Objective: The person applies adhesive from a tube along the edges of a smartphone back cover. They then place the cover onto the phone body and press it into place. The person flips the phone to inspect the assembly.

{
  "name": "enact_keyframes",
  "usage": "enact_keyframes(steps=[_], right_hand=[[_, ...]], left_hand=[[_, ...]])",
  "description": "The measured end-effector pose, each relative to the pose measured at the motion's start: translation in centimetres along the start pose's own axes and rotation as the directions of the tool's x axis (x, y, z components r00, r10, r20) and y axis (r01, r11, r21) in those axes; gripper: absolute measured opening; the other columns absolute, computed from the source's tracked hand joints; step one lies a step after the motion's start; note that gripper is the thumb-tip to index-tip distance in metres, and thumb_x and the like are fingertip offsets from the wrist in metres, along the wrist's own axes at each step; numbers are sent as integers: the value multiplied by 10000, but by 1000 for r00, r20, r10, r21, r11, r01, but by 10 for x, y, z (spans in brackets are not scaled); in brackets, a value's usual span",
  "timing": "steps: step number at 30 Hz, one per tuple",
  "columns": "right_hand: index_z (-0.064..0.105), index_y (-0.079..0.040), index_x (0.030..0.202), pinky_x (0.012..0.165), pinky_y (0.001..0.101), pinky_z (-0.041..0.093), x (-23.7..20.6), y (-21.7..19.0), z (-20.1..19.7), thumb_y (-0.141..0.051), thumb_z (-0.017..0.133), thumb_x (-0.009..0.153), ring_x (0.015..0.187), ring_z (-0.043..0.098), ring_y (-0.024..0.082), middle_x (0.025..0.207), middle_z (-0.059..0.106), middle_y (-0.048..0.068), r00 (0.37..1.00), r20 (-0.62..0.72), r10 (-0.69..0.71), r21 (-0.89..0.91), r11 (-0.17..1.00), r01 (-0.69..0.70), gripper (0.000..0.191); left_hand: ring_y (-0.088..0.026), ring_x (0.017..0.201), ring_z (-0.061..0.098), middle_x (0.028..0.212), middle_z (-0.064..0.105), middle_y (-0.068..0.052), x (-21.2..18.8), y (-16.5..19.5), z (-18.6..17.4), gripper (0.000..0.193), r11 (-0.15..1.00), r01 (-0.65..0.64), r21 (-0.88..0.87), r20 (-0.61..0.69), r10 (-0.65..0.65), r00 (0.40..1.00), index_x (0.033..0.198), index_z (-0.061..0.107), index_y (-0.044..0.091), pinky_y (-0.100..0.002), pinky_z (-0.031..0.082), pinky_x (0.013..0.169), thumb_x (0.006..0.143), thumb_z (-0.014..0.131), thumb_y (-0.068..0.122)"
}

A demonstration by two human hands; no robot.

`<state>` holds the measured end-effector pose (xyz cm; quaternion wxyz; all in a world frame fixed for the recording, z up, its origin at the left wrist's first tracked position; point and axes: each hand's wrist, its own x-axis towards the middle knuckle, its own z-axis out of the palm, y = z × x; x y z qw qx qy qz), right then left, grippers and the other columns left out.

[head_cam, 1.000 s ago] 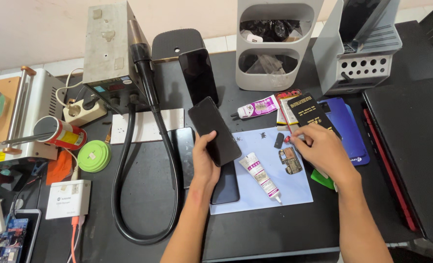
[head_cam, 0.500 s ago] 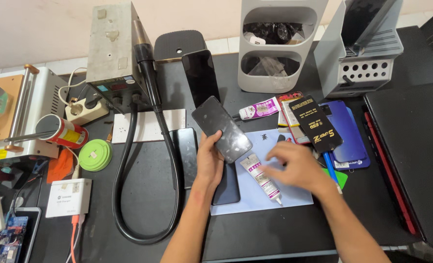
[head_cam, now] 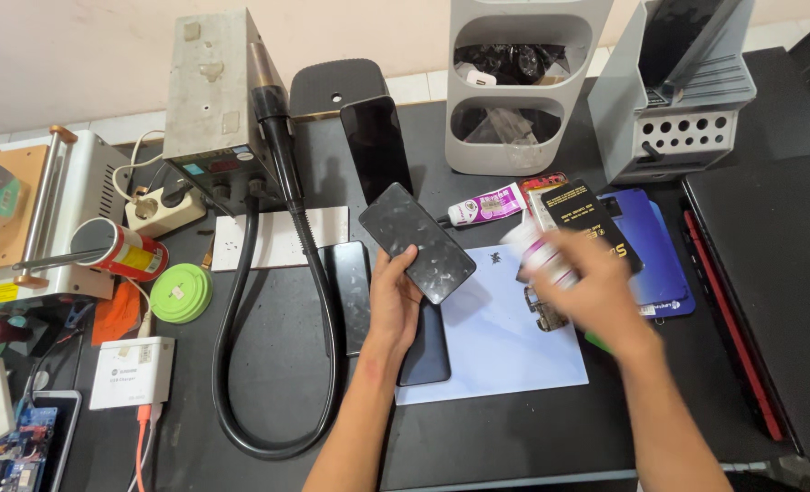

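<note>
My left hand (head_cam: 394, 301) holds a black phone panel (head_cam: 417, 241) tilted up above the pale blue mat (head_cam: 505, 351). My right hand (head_cam: 587, 287) is blurred in motion over the mat's right side and grips a white glue tube with a pink band (head_cam: 540, 255). A small circuit part (head_cam: 545, 314) lies on the mat under that hand. Two dark phones (head_cam: 350, 292) lie flat beside and under my left hand. A black battery pack (head_cam: 596, 219) rests on a blue pad (head_cam: 665, 264) to the right.
A grey hot-air station (head_cam: 209, 100) with a black hose (head_cam: 268, 364) stands at the back left. Another glue tube (head_cam: 487, 205), a white organiser (head_cam: 514, 82) and a grey rack (head_cam: 678, 100) sit behind. A laptop (head_cam: 769, 282) lies right. A green round tin (head_cam: 181, 292) and charger box (head_cam: 131, 372) lie left.
My right hand went from the battery area down to the mat, picked up the glue tube that lay there and lifted it. The phone panel in my left hand tilted slightly.
</note>
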<state>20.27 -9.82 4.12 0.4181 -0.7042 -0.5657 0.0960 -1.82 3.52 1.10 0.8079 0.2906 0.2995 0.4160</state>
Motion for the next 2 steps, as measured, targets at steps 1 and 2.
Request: enact_keyframes(steps=[1, 2], right_hand=[[705, -73, 1238, 776, 355, 554, 2, 4, -8, -239, 843, 803, 864, 680, 225, 1014, 684, 128, 997, -65, 47, -65, 997, -51, 486], [712, -73, 1262, 793, 366, 547, 3, 6, -15, -242, 844, 820, 874, 672, 243, 1007, 672, 143, 987, -131, 89, -128, 986, -106, 491]], left_hand=[[-165, 1088, 672, 1213, 664, -44, -1, 0, 0, 425, 1000, -5, -1, 5, 5, 1000, 1367, 515, 90, -352, 543, 939, 952, 571, 160], [-172, 1092, 669, 1217, 661, -53, -1, -1, 1, 426, 1000, -9, -4, 9, 9, 1000, 1370, 514, 82, -357, 541, 941, 956, 575, 159]])
